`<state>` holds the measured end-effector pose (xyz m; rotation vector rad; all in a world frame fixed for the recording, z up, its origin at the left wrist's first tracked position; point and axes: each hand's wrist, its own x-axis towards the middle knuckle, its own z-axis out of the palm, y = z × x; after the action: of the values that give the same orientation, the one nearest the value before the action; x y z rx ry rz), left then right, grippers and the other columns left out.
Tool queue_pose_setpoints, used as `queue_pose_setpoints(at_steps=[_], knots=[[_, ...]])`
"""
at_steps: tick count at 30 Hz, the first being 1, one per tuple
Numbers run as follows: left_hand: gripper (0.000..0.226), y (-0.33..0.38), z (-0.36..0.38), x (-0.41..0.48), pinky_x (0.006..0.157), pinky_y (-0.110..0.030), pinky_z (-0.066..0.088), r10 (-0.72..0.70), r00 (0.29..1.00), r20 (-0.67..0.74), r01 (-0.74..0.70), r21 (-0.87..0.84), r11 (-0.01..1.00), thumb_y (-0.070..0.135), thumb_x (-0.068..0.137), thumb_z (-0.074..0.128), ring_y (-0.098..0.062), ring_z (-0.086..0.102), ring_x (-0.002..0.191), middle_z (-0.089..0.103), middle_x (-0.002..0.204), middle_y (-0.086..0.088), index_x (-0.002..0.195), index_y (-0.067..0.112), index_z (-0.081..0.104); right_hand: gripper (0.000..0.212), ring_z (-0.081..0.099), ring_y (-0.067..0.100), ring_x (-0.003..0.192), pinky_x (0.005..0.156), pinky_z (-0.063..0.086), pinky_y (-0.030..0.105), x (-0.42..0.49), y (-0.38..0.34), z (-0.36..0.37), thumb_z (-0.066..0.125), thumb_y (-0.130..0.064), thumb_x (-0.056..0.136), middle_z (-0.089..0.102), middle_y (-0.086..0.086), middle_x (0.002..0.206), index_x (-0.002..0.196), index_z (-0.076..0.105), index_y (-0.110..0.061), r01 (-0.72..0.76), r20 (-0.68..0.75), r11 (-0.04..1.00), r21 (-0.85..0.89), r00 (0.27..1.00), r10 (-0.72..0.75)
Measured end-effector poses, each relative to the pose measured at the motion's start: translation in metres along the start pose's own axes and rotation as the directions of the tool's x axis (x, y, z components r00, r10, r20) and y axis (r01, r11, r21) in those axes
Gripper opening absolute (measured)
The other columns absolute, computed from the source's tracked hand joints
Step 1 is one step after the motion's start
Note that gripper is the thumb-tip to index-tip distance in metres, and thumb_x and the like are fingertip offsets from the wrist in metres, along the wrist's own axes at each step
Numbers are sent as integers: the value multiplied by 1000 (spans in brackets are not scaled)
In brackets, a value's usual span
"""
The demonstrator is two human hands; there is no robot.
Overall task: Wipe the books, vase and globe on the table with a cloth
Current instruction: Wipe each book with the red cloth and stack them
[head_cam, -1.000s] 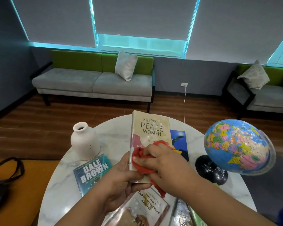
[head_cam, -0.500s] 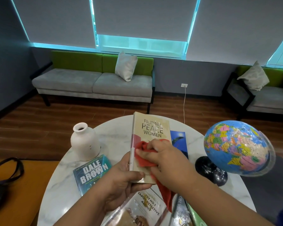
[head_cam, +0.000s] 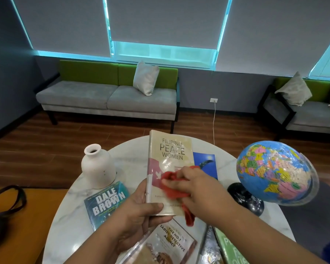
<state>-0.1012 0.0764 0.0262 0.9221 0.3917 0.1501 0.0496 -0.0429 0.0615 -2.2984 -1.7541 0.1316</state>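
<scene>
My left hand grips the lower spine edge of a cream book titled "Filipino Peace Women", held tilted above the round marble table. My right hand holds a red cloth pressed against the book's cover. A white vase stands at the table's left. A globe on a black base stands at the right. Flat on the table lie a teal "Dale Brown" book, a blue book and a "Ladies' Detective Agency" book.
More books lie at the table's near right edge. A black bag strap rests on an orange surface at the left. Grey and green sofas stand across the wooden floor.
My right hand has slid the red cloth over the cover, up and then back toward the lower middle. The book stays in my left hand.
</scene>
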Motion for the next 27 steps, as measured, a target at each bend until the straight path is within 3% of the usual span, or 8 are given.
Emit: queue_pose_setpoints(at_steps=[2, 4, 8, 11, 15, 17, 20, 27], knots=[[56, 3, 2, 0, 78, -43, 57, 2, 1000, -14, -2, -28, 1000, -11, 81, 54, -42, 64, 105, 66, 117, -22, 129, 19, 52, 52, 39, 14, 114, 92, 44, 30, 1, 6, 0, 49, -31, 94, 41, -16, 125, 139, 36, -53, -93, -108, 996, -11, 990, 91], [46, 7, 7, 1, 78, -43, 56, 13, 999, -49, -14, -25, 1000, 8, 82, 56, -38, 66, 103, 68, 114, -18, 127, 21, 55, 56, 38, 16, 114, 92, 44, 31, 1, -3, -2, 50, -29, 93, 40, -13, 128, 142, 33, -50, -99, -100, 994, -35, 990, 95], [40, 10, 14, 2, 85, -45, 55, 42, 992, -118, -44, -14, 999, 36, 93, 41, -32, 66, 106, 70, 115, -12, 126, 20, 56, 52, 49, 21, 94, 68, 53, 38, -10, -30, 7, 57, -27, 83, 54, -8, 112, 133, 51, -42, 163, -4, 982, -94, 987, -164], [35, 12, 14, 0, 81, -43, 56, 60, 982, -177, -67, -36, 997, 34, 98, 37, -30, 69, 101, 71, 111, -12, 124, 20, 57, 52, 41, 17, 105, 84, 48, 36, -8, -13, 3, 52, -27, 92, 47, -13, 121, 137, 40, -50, 85, 37, 994, -62, 996, -82], [32, 12, 17, 2, 80, -44, 56, 45, 976, -213, -54, -39, 998, 32, 98, 38, -34, 67, 104, 71, 110, -13, 122, 21, 58, 55, 40, 17, 112, 90, 46, 33, 1, -1, 0, 50, -28, 91, 40, -15, 131, 141, 36, -49, -107, -107, 993, -51, 989, 101], [36, 10, 20, 3, 83, -45, 55, 64, 979, -195, -70, -27, 997, 33, 97, 38, -33, 66, 105, 70, 113, -12, 125, 20, 56, 55, 45, 19, 105, 81, 51, 37, 0, -18, 7, 55, -27, 87, 47, -12, 125, 138, 44, -44, -25, -88, 998, -59, 996, 19], [40, 9, 21, 2, 86, -46, 54, 95, 978, -187, -102, -26, 994, 35, 92, 40, -30, 67, 105, 70, 114, -11, 125, 19, 56, 47, 51, 16, 82, 51, 52, 31, -10, -31, 15, 53, -33, 75, 55, -11, 101, 121, 60, -41, 153, -37, 983, -99, 987, -157], [42, 27, 8, 3, 100, -52, 44, 145, 985, -99, -150, -47, 988, 15, 87, 45, -39, 56, 119, 66, 121, -17, 127, 16, 56, 44, 51, 17, 83, 49, 53, 32, -12, -24, 0, 45, -34, 80, 55, -12, 104, 121, 61, -40, 181, -138, 976, -119, 971, -197]])
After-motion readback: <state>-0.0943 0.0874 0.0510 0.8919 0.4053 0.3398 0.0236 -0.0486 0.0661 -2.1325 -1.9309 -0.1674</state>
